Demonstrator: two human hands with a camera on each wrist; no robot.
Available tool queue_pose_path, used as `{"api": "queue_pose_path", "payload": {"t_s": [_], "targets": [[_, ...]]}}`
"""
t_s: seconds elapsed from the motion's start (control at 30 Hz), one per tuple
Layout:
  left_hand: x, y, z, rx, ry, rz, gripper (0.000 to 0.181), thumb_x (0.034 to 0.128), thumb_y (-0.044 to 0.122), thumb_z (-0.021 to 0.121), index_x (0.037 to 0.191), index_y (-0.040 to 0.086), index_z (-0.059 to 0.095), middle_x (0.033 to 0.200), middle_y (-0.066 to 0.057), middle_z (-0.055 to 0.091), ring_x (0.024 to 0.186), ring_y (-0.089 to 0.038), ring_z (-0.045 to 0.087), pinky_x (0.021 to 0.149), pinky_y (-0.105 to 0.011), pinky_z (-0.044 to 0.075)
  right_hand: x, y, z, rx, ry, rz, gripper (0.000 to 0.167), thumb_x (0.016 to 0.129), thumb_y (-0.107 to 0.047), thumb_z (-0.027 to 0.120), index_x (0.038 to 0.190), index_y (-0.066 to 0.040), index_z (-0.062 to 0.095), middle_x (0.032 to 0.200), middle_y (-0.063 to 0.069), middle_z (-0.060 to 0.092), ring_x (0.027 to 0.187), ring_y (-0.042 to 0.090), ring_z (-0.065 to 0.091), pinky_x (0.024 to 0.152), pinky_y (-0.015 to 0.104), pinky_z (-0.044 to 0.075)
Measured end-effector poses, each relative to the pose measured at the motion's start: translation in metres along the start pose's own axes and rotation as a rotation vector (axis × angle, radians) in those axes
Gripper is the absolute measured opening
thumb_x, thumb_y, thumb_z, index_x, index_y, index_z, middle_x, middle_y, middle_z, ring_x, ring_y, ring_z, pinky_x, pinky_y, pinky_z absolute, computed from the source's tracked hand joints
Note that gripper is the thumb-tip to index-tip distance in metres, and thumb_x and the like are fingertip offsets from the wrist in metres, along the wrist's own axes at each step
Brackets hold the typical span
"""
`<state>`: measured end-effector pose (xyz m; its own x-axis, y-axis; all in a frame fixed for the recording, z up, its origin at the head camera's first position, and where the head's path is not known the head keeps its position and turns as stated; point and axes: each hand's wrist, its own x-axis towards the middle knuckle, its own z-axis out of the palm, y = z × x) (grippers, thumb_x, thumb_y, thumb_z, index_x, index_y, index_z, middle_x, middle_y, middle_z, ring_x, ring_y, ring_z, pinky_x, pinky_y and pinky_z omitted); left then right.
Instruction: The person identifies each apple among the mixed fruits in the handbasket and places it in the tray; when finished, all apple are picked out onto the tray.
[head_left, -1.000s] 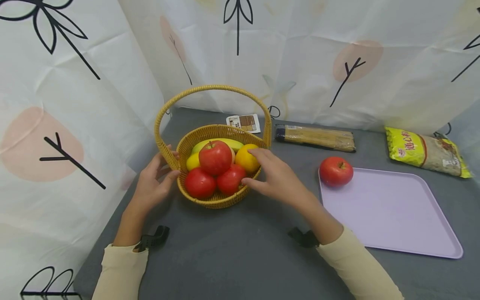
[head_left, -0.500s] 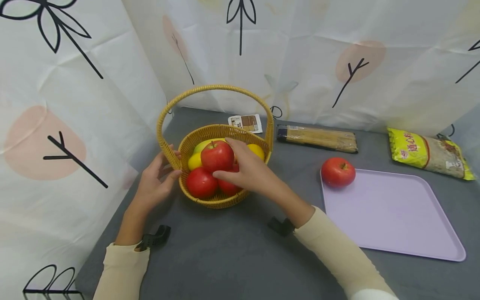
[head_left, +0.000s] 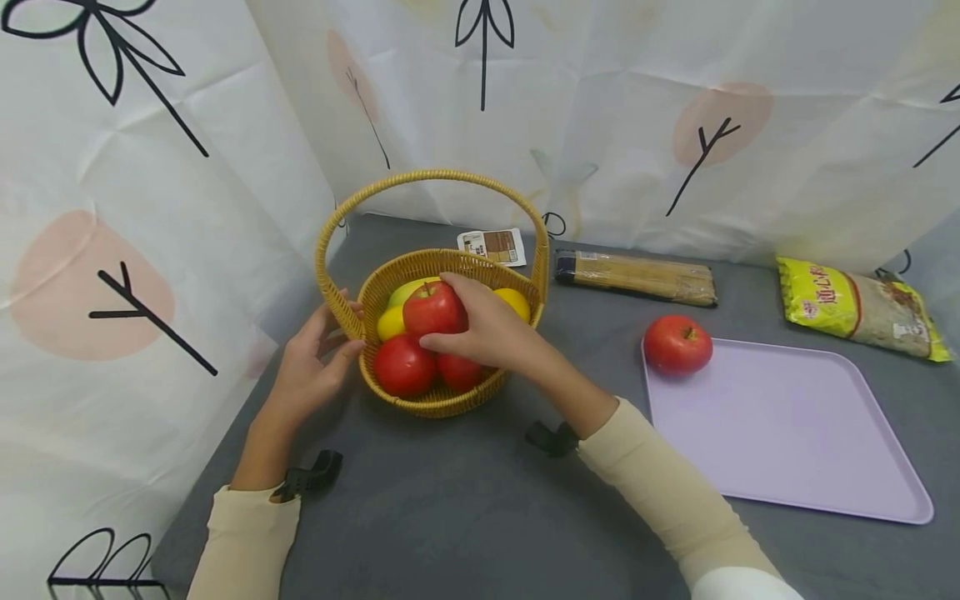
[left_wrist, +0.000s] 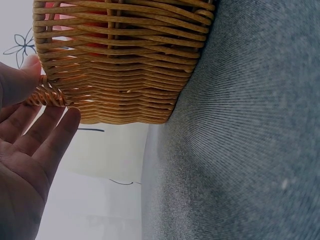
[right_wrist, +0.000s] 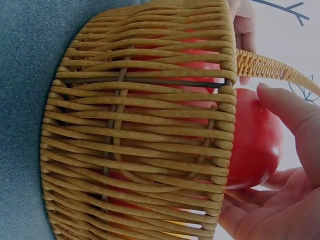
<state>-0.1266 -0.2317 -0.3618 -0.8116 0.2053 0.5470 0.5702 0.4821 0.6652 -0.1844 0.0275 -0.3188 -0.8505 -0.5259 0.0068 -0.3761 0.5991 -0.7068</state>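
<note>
Grip of the right hand (head_left: 491, 325) is curved round the top apple (head_left: 429, 310), spread about as wide as the fruit, with the thumb on the near side and the fingers beyond. This apple is left of centre in the head view, on top of the heap in the wicker basket (head_left: 431, 407); the right wrist view shows it standing above the rim. The left hand (head_left: 307, 362) is loosely bent about the lower left end of the basket's handle (head_left: 435, 174), thumb in front and fingers behind; how firmly cannot be told. Under the apple lie a red fruit (head_left: 405, 367) and, partly covered, a second red fruit (head_left: 457, 374). A yellow fruit (head_left: 389, 323) and a greenish fruit (head_left: 407, 291) show to the left, an orange-yellow fruit (head_left: 514, 302) to the right. Behind the basket lies a small packet (head_left: 492, 246), then a long pack (head_left: 637, 277) right of centre. Farther right, a large red fruit (head_left: 677, 345) sits at the upper left corner of a lilac tray (head_left: 787, 425). Above that is a yellow bag (head_left: 862, 308) on the grey surface (head_left: 450, 508).
</note>
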Motion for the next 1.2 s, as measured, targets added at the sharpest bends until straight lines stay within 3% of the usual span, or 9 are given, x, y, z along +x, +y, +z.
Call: {"api": "queue_pose_path", "payload": {"t_s": [0.23, 0.4, 0.63, 0.9, 1.07, 1.2], "targets": [[0.001, 0.002, 0.0, -0.005, 0.003, 0.005, 0.072, 0.08, -0.024, 0.069, 0.144, -0.014, 0.039, 0.125, -0.031, 0.059, 0.112, -0.043, 0.058, 0.093, -0.018, 0.05, 0.002, 0.001, 0.001, 0.024, 0.018, 0.006, 0.084, 0.084, -0.039, 0.08, 0.152, -0.01, 0.038, 0.143, 0.006, 0.049, 0.121, 0.022, 0.05, 0.093, 0.042, 0.055], [0.001, 0.002, 0.0, 0.0, -0.004, -0.01, 0.07, 0.0807, -0.022, 0.069, 0.144, -0.015, 0.039, 0.125, -0.03, 0.059, 0.112, -0.043, 0.058, 0.093, -0.022, 0.052, 0.001, 0.003, 0.002, 0.064, 0.041, 0.021, 0.083, 0.082, -0.038, 0.082, 0.15, -0.012, 0.041, 0.14, 0.004, 0.051, 0.119, 0.021, 0.051, 0.091, 0.041, 0.056], [-0.004, -0.03, 0.004, -0.007, 0.008, -0.001, 0.077, 0.0802, -0.02, 0.072, 0.149, -0.005, 0.04, 0.129, -0.024, 0.06, 0.115, -0.034, 0.06, 0.093, -0.025, 0.053, -0.005, 0.004, 0.002, 0.109, 0.07, 0.005, 0.083, 0.079, -0.036, 0.084, 0.148, -0.015, 0.042, 0.14, 0.002, 0.05, 0.12, 0.019, 0.05, 0.089, 0.04, 0.057], [-0.005, -0.038, 0.003, -0.024, 0.009, 0.006, 0.079, 0.0822, -0.016, 0.073, 0.151, 0.002, 0.04, 0.131, -0.018, 0.06, 0.12, -0.017, 0.059, 0.094, -0.022, 0.052, -0.018, 0.0, 0.001, 0.163, 0.121, -0.048, 0.081, 0.078, -0.029, 0.087, 0.145, -0.015, 0.044, 0.137, 0.0, 0.05, 0.118, 0.017, 0.05, 0.084, 0.037, 0.059], [-0.005, -0.037, 0.004, -0.007, 0.011, -0.003, 0.078, 0.0811, -0.018, 0.073, 0.15, -0.001, 0.04, 0.13, -0.019, 0.06, 0.118, -0.024, 0.06, 0.093, -0.023, 0.052, -0.026, -0.004, -0.001, 0.2, 0.135, -0.069, 0.08, 0.078, -0.027, 0.087, 0.144, -0.016, 0.045, 0.136, -0.002, 0.05, 0.118, 0.016, 0.049, 0.082, 0.035, 0.059], [-0.003, -0.026, 0.004, -0.004, 0.012, -0.002, 0.074, 0.0801, -0.021, 0.071, 0.146, -0.009, 0.041, 0.128, -0.026, 0.06, 0.115, -0.034, 0.06, 0.092, -0.019, 0.051, -0.032, -0.008, -0.004, 0.223, 0.144, -0.094, 0.079, 0.079, -0.027, 0.086, 0.145, -0.017, 0.044, 0.137, -0.002, 0.048, 0.119, 0.016, 0.048, 0.083, 0.036, 0.059]]}}
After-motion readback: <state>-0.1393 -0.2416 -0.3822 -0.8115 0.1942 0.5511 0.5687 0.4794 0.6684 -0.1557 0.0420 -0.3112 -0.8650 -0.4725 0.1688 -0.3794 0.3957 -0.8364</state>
